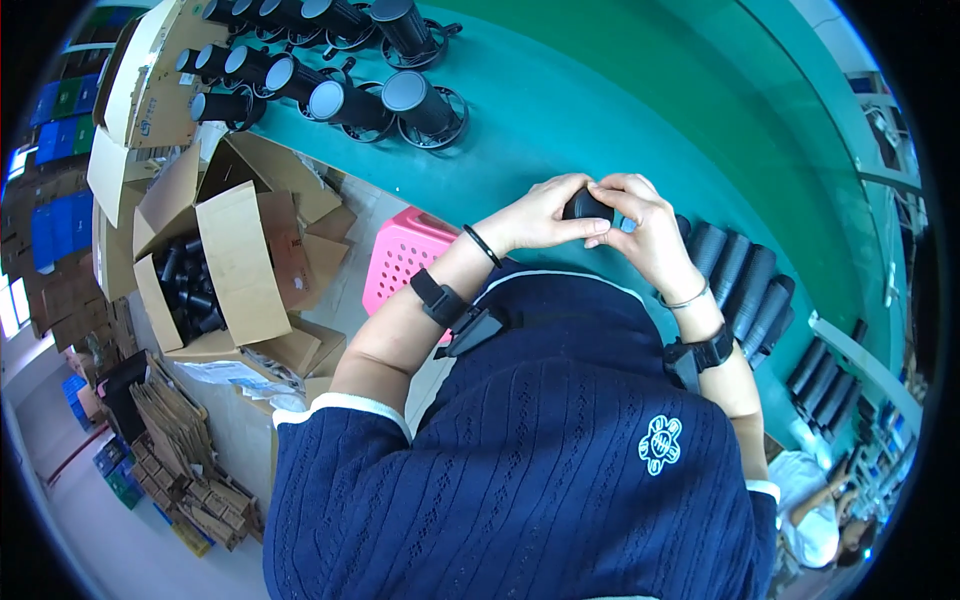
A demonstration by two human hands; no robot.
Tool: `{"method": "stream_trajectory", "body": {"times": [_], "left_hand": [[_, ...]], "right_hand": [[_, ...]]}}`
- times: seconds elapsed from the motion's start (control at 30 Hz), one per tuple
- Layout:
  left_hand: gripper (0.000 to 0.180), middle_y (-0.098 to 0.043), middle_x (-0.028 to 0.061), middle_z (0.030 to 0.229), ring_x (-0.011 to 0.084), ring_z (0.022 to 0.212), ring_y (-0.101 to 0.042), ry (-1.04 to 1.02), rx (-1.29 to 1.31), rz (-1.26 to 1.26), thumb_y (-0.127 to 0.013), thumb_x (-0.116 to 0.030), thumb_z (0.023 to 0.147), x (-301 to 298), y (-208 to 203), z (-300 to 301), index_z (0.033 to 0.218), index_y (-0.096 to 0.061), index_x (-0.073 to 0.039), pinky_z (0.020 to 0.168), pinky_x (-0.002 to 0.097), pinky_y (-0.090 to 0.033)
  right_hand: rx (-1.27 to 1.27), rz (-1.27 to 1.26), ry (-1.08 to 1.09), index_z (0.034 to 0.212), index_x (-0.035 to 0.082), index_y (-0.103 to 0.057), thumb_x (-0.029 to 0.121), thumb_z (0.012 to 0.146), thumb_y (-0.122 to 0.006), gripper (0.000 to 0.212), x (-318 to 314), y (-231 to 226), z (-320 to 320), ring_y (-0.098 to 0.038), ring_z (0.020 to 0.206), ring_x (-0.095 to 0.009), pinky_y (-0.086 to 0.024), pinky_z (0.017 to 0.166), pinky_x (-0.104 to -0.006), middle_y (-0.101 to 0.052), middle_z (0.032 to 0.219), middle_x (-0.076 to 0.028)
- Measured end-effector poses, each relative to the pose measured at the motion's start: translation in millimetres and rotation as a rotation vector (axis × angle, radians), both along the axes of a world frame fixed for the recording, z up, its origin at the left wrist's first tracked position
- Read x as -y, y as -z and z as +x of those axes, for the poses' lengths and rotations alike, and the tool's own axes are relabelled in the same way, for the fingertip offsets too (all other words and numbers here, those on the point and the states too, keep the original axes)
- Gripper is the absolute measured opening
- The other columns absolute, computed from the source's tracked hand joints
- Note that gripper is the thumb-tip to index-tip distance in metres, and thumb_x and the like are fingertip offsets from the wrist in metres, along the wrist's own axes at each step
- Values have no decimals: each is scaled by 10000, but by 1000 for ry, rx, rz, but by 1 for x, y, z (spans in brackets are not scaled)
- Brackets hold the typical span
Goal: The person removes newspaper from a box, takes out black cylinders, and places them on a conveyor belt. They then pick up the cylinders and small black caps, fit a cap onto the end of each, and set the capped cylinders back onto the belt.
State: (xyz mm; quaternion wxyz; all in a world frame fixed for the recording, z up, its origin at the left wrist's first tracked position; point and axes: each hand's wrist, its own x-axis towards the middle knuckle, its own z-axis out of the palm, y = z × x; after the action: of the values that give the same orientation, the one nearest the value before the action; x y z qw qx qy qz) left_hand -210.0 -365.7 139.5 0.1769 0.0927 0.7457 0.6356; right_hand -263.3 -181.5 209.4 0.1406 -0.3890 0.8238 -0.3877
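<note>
The left hand and right hand clasped a round black part, partly covering its sides. Its underside was hidden.

The held piece is black, the table teal-green, the left plastic item pink. Far left, cylinders are black with grey ends; near, the shirt is navy with white trim.

I read no words: white emblem on the shirt below the right hand; small print on carton far left of left hand.
</note>
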Motion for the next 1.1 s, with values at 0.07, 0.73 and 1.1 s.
{"method": "stream_trajectory", "body": {"times": [0.07,0.73,1.1], "left_hand": [[507,-562,78,1037,133,922,-530,-17,-8,15,-698,-269,858,2,0,3,1228,-461,-14,785,274,-447],[616,-521,145,1182,211,1083,-525,-121,78,45,-721,-251,834,6,-5,13,1300,-404,-2,908,321,-453],[812,-437,207,1271,337,1217,-437,-156,-100,-116,-783,-401,753,2,-6,21,1337,-370,-18,1026,401,-369]], "right_hand": [[67,-69,-5,1090,7,-668,103,632,-808,488,0,4,0,-600,989,-260,-496,853,-348,-630,1048,-115],[781,-237,102,1176,102,-671,109,907,-617,274,0,29,-7,-524,797,-70,-458,636,-199,-543,1003,-17],[257,-84,-106,1331,93,-533,172,722,-768,658,2,-3,-6,-505,1117,-232,-470,880,-307,-465,1218,-112]]}}
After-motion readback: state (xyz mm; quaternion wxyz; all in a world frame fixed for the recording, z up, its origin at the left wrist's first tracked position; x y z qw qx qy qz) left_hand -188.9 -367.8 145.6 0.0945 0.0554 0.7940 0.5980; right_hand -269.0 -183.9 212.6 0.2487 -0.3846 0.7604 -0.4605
